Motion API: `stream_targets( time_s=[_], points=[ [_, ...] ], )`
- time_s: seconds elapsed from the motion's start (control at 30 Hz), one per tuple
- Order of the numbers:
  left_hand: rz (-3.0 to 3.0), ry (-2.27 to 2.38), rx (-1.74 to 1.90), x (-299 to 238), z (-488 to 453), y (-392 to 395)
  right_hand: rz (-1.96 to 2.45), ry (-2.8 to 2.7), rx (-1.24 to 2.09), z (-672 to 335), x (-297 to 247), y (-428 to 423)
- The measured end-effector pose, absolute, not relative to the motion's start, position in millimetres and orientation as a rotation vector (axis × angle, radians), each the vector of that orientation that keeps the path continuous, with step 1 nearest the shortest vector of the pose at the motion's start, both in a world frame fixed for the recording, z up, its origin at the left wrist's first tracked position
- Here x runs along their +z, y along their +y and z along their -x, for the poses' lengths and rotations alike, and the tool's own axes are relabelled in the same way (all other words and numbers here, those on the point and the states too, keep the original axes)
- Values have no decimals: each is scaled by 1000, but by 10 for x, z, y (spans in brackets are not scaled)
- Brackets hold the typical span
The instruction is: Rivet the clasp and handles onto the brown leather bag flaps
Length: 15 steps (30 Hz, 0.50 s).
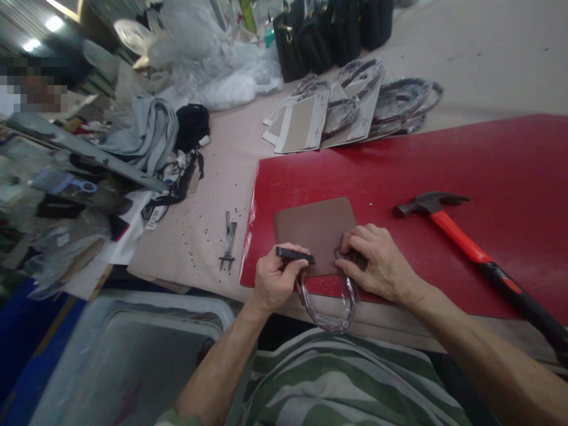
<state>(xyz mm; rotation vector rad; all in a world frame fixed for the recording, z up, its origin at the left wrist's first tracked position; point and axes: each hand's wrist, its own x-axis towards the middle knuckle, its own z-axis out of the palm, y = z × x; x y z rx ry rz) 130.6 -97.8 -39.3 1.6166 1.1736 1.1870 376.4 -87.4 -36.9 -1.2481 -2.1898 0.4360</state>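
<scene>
A brown leather-like panel (313, 231) lies flat on a red mat (399, 160). A bag handle in clear wrap (331, 322) loops from the panel's near edge over the table edge. My left hand (275, 278) is closed on a small black bar-shaped tool (293, 255), its tip over the panel's lower left part. My right hand (377, 260) presses its fingers together at the panel's right side, around a dark brown piece (355, 258) by the handle's right end. Fingers partly hide that piece, and whether it is joined to the handle I cannot tell.
A claw hammer (461, 231) with a red and black grip lies right. Metal pronged punches (228, 242) and scattered bits lie left. Behind are stacked panels with wrapped handles (346, 112), black bags (328, 35) and plastic wrap (231, 71). A grey bin (164, 302) stands below left.
</scene>
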Motion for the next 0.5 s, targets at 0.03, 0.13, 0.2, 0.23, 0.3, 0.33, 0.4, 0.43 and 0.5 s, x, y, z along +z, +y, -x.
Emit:
stream_targets(
  time_s=[0.03,0.13,0.2,0.23,0.3,0.33,0.4,0.43,0.5],
  points=[
    [-1684,1195,1191,-394,-1330,-991,1247,-2187,431,-3765,-370,-876],
    [-1779,1239,1213,-401,-1367,-1014,1249,-2186,431,-3767,-363,-881],
    [-1799,1243,1221,-411,-1367,-1016,1251,-2187,438,-3766,-356,-881],
    [-1807,1242,1217,-418,-1362,-1015,1251,-2186,443,-3765,-353,-880],
    [-1807,1238,1195,-433,-1349,-1012,1247,-2178,451,-3762,-351,-877],
    [-1803,1238,1184,-440,-1343,-1010,1246,-2175,454,-3761,-351,-876],
    [-1796,1245,1175,-452,-1334,-1008,1249,-2173,457,-3759,-352,-877],
    [-1798,1249,1175,-457,-1332,-1007,1250,-2173,458,-3758,-353,-879],
    [-1814,1260,1183,-464,-1335,-1008,1255,-2175,454,-3757,-352,-883]
  ],
)
